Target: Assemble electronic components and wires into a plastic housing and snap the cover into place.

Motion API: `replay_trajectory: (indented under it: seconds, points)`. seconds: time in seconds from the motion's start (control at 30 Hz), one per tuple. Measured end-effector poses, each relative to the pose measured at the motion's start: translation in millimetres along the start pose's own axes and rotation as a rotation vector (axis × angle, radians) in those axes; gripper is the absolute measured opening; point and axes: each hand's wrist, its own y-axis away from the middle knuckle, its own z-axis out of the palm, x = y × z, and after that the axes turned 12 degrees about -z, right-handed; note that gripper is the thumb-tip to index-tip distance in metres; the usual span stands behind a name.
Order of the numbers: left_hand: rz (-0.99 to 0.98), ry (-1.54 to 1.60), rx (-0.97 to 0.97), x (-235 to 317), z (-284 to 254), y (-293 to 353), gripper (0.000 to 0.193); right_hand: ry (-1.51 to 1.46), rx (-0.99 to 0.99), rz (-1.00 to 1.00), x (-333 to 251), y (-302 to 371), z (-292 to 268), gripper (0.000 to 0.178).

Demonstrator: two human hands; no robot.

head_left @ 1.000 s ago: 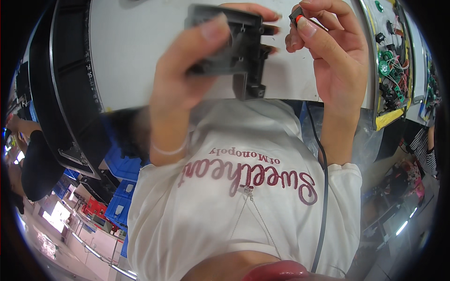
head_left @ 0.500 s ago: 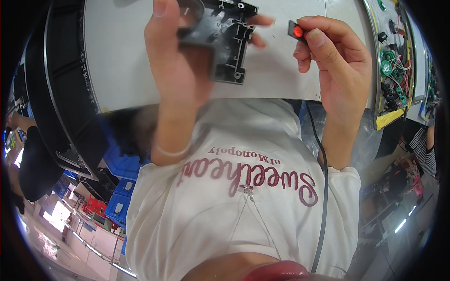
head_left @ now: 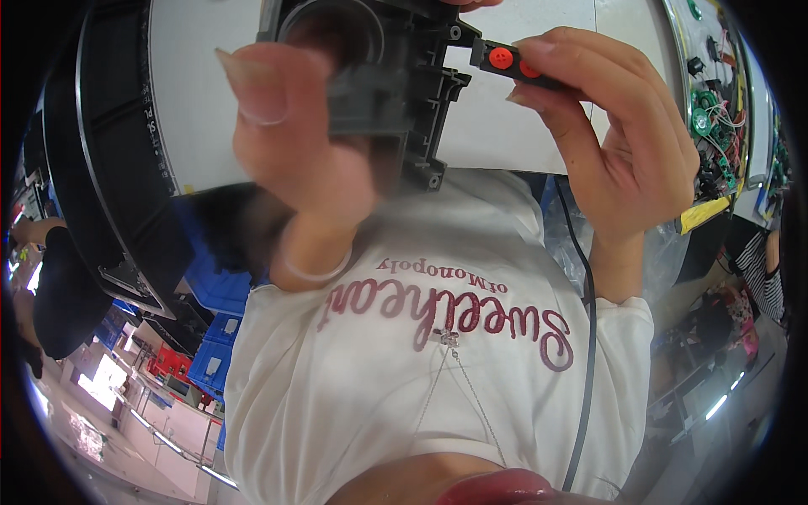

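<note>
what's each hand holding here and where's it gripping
Left hand holds a dark plastic housing by its lower left side. Right hand pinches a small black switch piece with red buttons near its right end.

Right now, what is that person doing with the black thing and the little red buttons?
The person is working with both bare hands above a white table. The left hand grips a black plastic housing with a round opening. The right hand pinches a small black switch piece with two red buttons and holds it right against the housing's edge. A dark cable hangs down below the right hand. Circuit boards with coloured wires lie at the table's right side.
</note>
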Motion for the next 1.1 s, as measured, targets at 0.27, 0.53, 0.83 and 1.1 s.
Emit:
replay_trajectory:
  seconds: [0.27, 0.53, 0.83, 1.1]
  points:
    - [-0.151, 0.949, -0.563, 44.5, 34.4, -24.1, 0.047, 0.218, -0.035, -0.327, 9.0, 6.4, 1.7, 0.024]
    - [0.024, 0.923, -0.674, 34.2, 37.8, -36.2, 0.057, 0.217, -0.276, -0.284, -8.7, -7.7, -6.4, 0.028]
    - [0.098, 1.049, -0.922, 22.9, 34.0, -44.2, 0.079, 0.249, -0.314, -0.382, -11.8, -13.0, -13.0, 0.03]
    - [0.076, 1.185, -0.903, 22.1, 27.3, -42.9, 0.077, 0.186, -0.395, -0.223, -9.9, -18.5, -17.1, 0.031]
